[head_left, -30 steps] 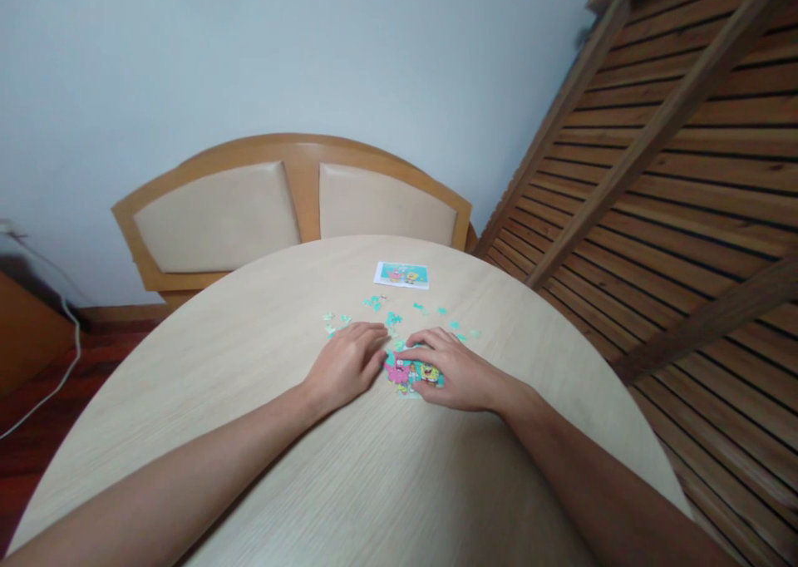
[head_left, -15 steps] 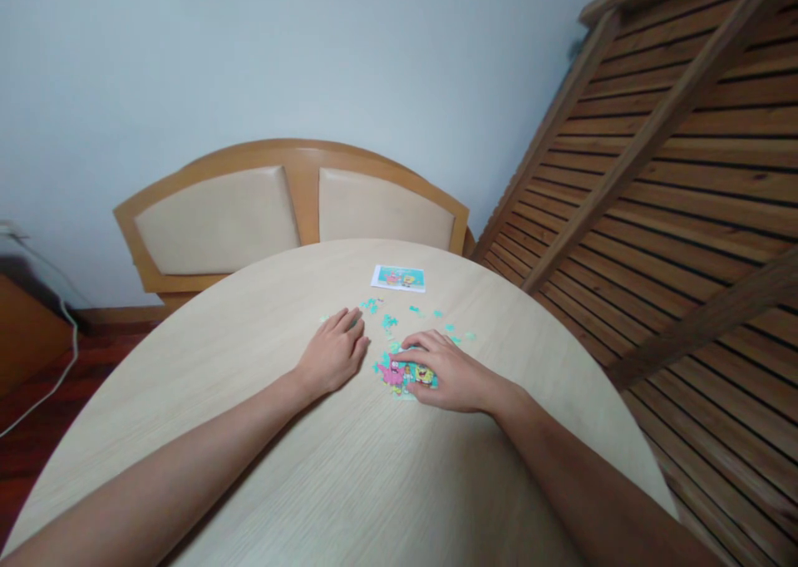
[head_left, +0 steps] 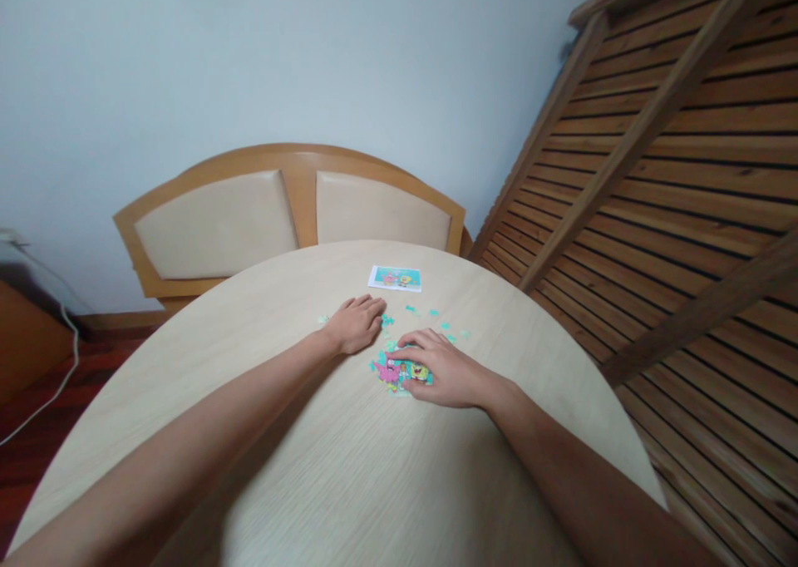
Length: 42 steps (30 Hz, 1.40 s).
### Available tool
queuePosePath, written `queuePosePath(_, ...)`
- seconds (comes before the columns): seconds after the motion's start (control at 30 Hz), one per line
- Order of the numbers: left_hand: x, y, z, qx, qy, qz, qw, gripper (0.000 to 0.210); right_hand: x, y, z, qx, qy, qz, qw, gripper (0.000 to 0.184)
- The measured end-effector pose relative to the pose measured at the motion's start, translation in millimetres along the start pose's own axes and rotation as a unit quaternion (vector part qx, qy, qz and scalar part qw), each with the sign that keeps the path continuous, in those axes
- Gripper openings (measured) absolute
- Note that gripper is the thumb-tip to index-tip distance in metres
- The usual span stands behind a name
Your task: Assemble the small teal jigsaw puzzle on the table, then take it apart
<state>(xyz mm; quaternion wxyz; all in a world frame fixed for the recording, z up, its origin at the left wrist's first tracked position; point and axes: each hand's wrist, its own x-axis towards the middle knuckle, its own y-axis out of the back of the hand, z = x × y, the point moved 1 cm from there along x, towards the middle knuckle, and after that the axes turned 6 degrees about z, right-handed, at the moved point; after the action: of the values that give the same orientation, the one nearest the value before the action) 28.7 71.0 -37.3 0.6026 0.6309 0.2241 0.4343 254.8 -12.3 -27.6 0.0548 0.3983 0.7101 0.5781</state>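
A partly joined jigsaw puzzle point(head_left: 390, 372) with a pink starfish and a yellow sponge figure lies on the round table point(head_left: 312, 467). My right hand point(head_left: 444, 371) rests over its right side, fingers curved and apart, thumb at the near edge. My left hand point(head_left: 357, 324) reaches over loose turquoise puzzle pieces point(head_left: 387, 321) just beyond the puzzle, its fingers stretched out and palm down. What lies under the left palm is hidden. More loose pieces point(head_left: 445, 326) are scattered past my right hand.
A picture card point(head_left: 395, 278) showing the same figures lies near the table's far edge. Behind the table stands a wooden headboard with cream pads point(head_left: 218, 226). A slatted wooden frame point(head_left: 673, 176) leans at the right. A white cable point(head_left: 73, 342) hangs at the left.
My left hand has moved away from me and to the right, now covering some of the loose pieces at the back. My right hand stays on the puzzle.
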Motion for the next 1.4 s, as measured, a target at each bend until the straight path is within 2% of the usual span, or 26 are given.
queuePosePath(0.23,-26.7,6.5,2.0,-0.042,-0.058,0.073,0.995,0.039,0.5,0.8,-1.1,0.006,0.000,0.000,1.000,0.048)
queuePosePath(0.37,-49.6,16.3,8.0,-0.066,-0.078,0.086,0.991,0.034,0.2,1.0,-0.9,0.011,0.000,0.001,1.000,0.048)
queuePosePath(0.53,-66.7,19.9,16.0,-0.115,-0.045,0.097,0.988,0.028,-0.3,2.3,-1.3,0.008,-0.008,-0.009,1.000,0.049)
queuePosePath(0.7,-65.6,16.0,18.0,-0.139,0.015,0.107,0.984,0.028,0.9,6.2,-4.2,-0.002,-0.014,-0.025,1.000,0.046)
queuePosePath(0.9,-63.3,13.1,13.9,-0.178,0.037,0.113,0.977,0.025,1.3,7.0,-3.5,0.004,-0.010,-0.027,1.000,0.048)
queuePosePath(1.07,-66.5,13.4,8.6,-0.211,0.013,0.108,0.971,0.025,0.1,9.2,-0.1,0.003,-0.016,-0.023,1.000,0.046)
queuePosePath(1.23,-69.9,19.1,8.9,-0.145,-0.042,0.115,0.982,0.022,-0.4,9.4,2.7,0.005,-0.013,-0.015,1.000,0.047)
queuePosePath(1.3,-70.3,20.6,9.3,-0.139,-0.040,0.123,0.982,0.026,0.0,9.3,2.1,0.006,-0.014,-0.016,1.000,0.047)
queuePosePath(1.4,-69.9,20.6,10.2,-0.188,-0.004,0.128,0.974,0.026,0.5,9.6,0.8,0.003,-0.019,-0.021,1.000,0.046)
